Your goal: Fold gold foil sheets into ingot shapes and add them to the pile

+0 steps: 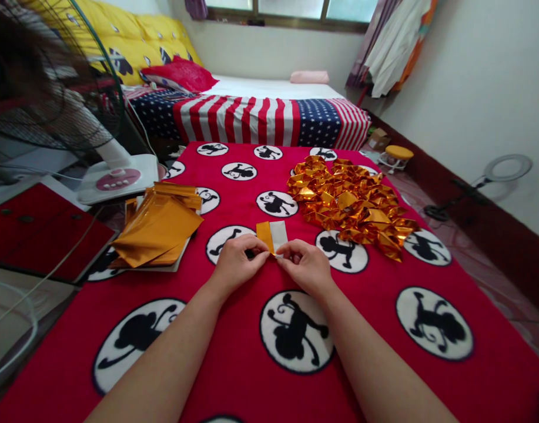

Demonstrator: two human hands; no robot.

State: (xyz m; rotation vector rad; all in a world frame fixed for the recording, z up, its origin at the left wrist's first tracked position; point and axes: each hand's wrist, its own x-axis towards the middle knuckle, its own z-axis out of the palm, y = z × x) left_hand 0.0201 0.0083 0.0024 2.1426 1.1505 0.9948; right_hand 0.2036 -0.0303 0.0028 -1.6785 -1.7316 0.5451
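A small folded piece of gold foil paper (264, 234), with a white strip along its right side, lies on the red cloth in front of me. My left hand (241, 258) pinches its near left corner between thumb and index finger. On the other side, my right hand (307, 264) grips the near right corner in a pinch. The fingertips almost meet at the near edge and cover it. To the left lies a stack of flat gold foil sheets (158, 226). A heap of folded shiny gold foil pieces (348, 200) spreads out on the right.
A red cloth with monkey circles (361, 329) covers the surface. An electric fan (119, 170) stands at the left beside a red box (44, 229). Behind is a bed (251, 120) with a flag-pattern cover. A yellow stool (399, 153) and ring light (509, 167) stand at right.
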